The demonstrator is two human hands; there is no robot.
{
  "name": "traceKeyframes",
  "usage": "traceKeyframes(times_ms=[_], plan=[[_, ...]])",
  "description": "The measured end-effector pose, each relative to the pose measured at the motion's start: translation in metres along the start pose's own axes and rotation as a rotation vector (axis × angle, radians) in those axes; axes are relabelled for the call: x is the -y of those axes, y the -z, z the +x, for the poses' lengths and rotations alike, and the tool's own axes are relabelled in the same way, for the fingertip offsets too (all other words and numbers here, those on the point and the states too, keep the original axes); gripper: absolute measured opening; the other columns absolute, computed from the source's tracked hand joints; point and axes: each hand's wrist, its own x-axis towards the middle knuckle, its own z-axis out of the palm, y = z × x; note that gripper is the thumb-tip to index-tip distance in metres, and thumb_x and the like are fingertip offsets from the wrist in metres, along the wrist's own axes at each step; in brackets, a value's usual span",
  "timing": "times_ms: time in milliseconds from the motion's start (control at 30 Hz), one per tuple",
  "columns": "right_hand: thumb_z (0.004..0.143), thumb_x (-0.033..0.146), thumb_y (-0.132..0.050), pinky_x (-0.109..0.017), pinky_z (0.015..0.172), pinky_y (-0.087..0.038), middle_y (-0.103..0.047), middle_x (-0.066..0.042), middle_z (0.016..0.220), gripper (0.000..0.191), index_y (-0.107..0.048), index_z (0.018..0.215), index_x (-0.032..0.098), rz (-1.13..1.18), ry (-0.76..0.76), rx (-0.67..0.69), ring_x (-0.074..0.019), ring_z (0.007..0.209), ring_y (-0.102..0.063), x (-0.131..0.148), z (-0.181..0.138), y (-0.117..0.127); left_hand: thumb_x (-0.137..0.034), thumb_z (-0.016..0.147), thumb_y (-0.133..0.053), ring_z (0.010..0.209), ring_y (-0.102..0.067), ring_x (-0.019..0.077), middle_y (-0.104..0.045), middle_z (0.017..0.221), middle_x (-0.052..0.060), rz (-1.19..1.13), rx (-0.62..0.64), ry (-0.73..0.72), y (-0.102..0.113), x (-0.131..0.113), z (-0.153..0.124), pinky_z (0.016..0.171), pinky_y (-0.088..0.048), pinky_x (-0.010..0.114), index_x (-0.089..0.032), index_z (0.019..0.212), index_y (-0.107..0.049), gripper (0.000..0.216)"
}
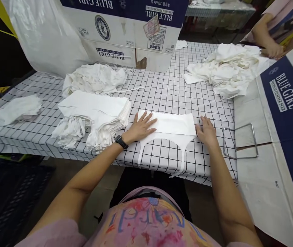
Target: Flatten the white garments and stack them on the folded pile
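Note:
A white strappy camisole (173, 124) lies flat on the checked tablecloth in front of me, its body folded into a band and its two thin straps pointing towards me. My left hand (140, 128) rests open on its left end, fingers spread over the cloth. At the right end, my right hand (207, 133) is open on the table, the thumb close to the garment's edge; whether it touches is hard to tell. Left of my left hand stands a neat stack of folded white garments (97, 106), with straps bunched at its near side.
Behind the stack is a loose white heap (95, 79); another pile (229, 68) lies back right. A large carton (126, 34) and white plastic bag (48, 34) stand behind. Right are an opened carton (254, 178) and wire frame (240, 141). Another person's hands (273, 50) are beyond.

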Motion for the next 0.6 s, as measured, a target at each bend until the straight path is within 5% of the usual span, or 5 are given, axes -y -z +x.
traceKeyframes(times_ms=[100, 200, 333, 467, 600], plan=[[0.099, 0.046, -0.039, -0.062, 0.121, -0.03, -0.042, -0.018, 0.162, 0.056, -0.052, 0.146, 0.019, 0.066, 0.027, -0.038, -0.0365, 0.152, -0.034, 0.009, 0.003, -0.007, -0.054, 0.106, -0.04, 0.162, -0.012, 0.0321, -0.023, 0.173, 0.001, -0.008, -0.144, 0.01, -0.002, -0.004, 0.006, 0.13, 0.001, 0.063, -0.037, 0.159, -0.036, 0.057], [0.092, 0.055, -0.049, -0.065, 0.112, -0.037, -0.054, -0.022, 0.142, 0.045, -0.068, 0.111, 0.018, 0.113, -0.055, -0.134, -0.0418, 0.137, -0.044, 0.02, 0.019, -0.014, -0.036, 0.106, -0.041, 0.154, -0.03, 0.0343, -0.036, 0.166, 0.014, -0.06, -0.324, 0.164, -0.001, -0.003, 0.017, 0.128, -0.022, 0.056, -0.021, 0.154, -0.044, 0.051], [0.075, 0.049, -0.069, -0.062, 0.104, -0.043, -0.063, -0.018, 0.112, 0.028, -0.063, 0.075, 0.022, 0.22, -0.129, -0.157, -0.0405, 0.12, -0.053, 0.028, 0.043, -0.015, -0.017, 0.098, -0.047, 0.135, -0.045, 0.0357, -0.05, 0.145, 0.021, -0.086, -0.384, 0.339, 0.008, 0.006, 0.033, 0.114, -0.039, 0.052, -0.012, 0.144, -0.049, 0.047], [0.071, 0.04, -0.073, -0.046, 0.087, -0.056, -0.065, -0.007, 0.081, 0.019, -0.064, 0.077, 0.023, 0.437, -0.171, -0.083, -0.0276, 0.086, -0.065, 0.025, 0.046, -0.005, -0.012, 0.087, -0.059, 0.129, -0.046, 0.0381, -0.054, 0.134, 0.019, -0.189, -0.338, 0.458, 0.017, 0.016, 0.043, 0.105, -0.043, 0.054, -0.017, 0.131, -0.055, 0.045], [0.072, 0.039, -0.075, -0.037, 0.075, -0.059, -0.07, -0.004, 0.084, 0.025, -0.066, 0.089, 0.023, 0.691, -0.244, -0.038, -0.0219, 0.078, -0.067, 0.024, 0.037, 0.004, -0.012, 0.078, -0.068, 0.121, -0.05, 0.0376, -0.059, 0.118, 0.014, -0.279, -0.327, 0.484, 0.021, 0.024, 0.048, 0.103, -0.043, 0.052, -0.02, 0.101, -0.06, 0.026]])
